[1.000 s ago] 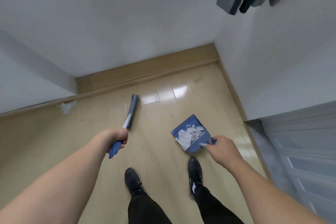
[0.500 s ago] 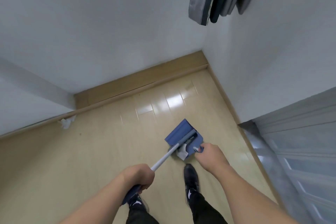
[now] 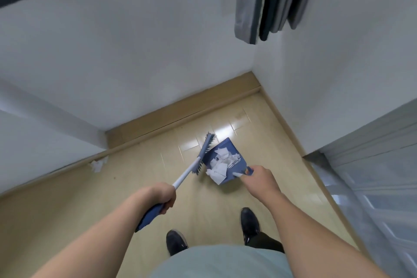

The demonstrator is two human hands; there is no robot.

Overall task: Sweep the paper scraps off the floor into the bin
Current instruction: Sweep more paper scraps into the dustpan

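My left hand (image 3: 163,196) grips the blue handle of a small brush (image 3: 204,153). Its white shaft runs up and right, and the brush head lies along the left edge of the blue dustpan (image 3: 234,149). My right hand (image 3: 259,179) holds the dustpan by its handle, just above the wooden floor. White paper scraps (image 3: 222,161) fill the pan, and one hangs over its near edge. Another crumpled white scrap (image 3: 98,165) lies against the skirting board at the left. No bin is in view.
I stand in a corner of white walls with a wooden skirting board (image 3: 180,108). A grey panelled door (image 3: 372,178) closes the right side. Dark curtains (image 3: 270,0) hang at the top right. My black shoes (image 3: 249,222) stand on the floor below the pan.
The brush swung from the open floor on the left across the dustpan, then back to its left edge. The scraps in the pan show again. The view tilted upward.
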